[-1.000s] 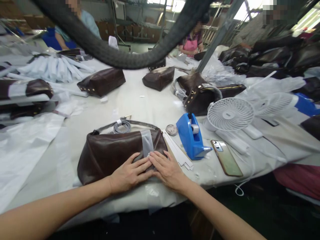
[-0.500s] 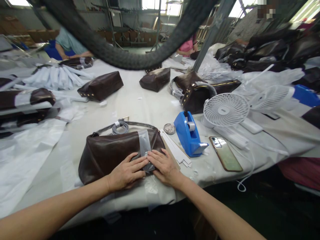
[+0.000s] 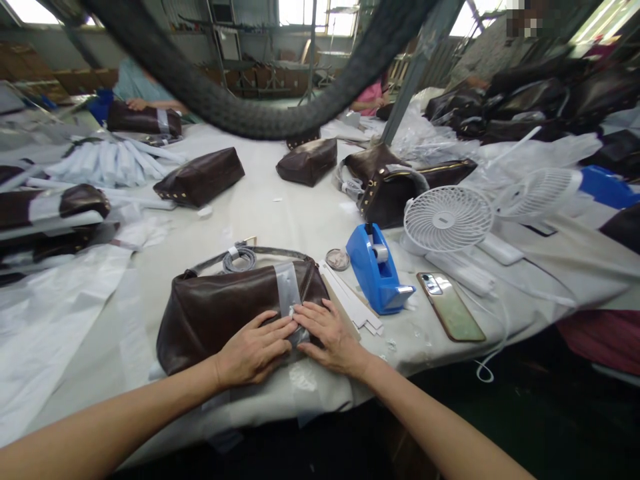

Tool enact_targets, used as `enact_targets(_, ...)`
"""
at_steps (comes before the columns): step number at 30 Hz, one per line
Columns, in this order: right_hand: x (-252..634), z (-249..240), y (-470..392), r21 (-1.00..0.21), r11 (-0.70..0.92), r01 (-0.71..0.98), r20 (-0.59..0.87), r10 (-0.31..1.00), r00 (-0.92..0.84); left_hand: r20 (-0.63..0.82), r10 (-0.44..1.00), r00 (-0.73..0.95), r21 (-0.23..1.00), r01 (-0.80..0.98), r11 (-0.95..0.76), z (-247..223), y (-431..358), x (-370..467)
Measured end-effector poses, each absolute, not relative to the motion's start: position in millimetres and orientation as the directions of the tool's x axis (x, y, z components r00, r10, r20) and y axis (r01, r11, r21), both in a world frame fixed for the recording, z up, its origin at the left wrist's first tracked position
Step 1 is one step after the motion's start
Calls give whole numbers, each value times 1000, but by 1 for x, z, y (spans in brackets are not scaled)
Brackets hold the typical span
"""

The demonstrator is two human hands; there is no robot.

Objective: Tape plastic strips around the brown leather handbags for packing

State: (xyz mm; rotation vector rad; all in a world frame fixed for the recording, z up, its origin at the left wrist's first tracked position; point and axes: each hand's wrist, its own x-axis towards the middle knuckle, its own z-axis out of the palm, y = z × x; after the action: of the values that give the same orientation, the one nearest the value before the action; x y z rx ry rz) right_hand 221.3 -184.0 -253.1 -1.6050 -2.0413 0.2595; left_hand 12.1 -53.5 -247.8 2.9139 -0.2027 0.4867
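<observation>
1. Your left hand (image 3: 256, 351) is resting on the front of the dark brown bag (image 3: 215, 313); its fingertips are reaching to the grey band (image 3: 287, 287); its thumb is not showing clearly, so I cannot tell how wide its grip is.
2. Your right hand (image 3: 333, 337) is coming from five o'clock and is pressing at the same band; its thumb is standing apart from the fingers, so the grip is moderately wide; the fingertips of both hands are meeting there.
3. The bag is lying on the covered table (image 3: 260, 227), directly before you; the band is wrapping it near its right end; the coiled strap (image 3: 239, 259) is lying at its twelve o'clock.
4. Just beside its right end, white strips (image 3: 353, 303) are lying; the blue tape dispenser (image 3: 377, 270) is standing between two and three o'clock; the phone (image 3: 451, 307) is lying at three o'clock, the white fan (image 3: 448, 219) at two.
5. Farther away, a brown pouch (image 3: 200, 177) is lying near eleven o'clock, another pouch (image 3: 307, 162) at one.
</observation>
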Motion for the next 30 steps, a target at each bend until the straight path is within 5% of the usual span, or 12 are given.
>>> enact_targets(9,222,-253,-181,-396,283,873,286,942,-176,500,39,865,171,-54,-984,-251,-63,23)
enact_targets(21,191,-248,-282,-291,313,904,240,939,-248,483,32,875,183,-65,-981,-253,-62,22)
enact_targets(30,166,-259,-265,-660,238,712,468,872,143,499,8,867,155,-80,-985,-259,-59,20)
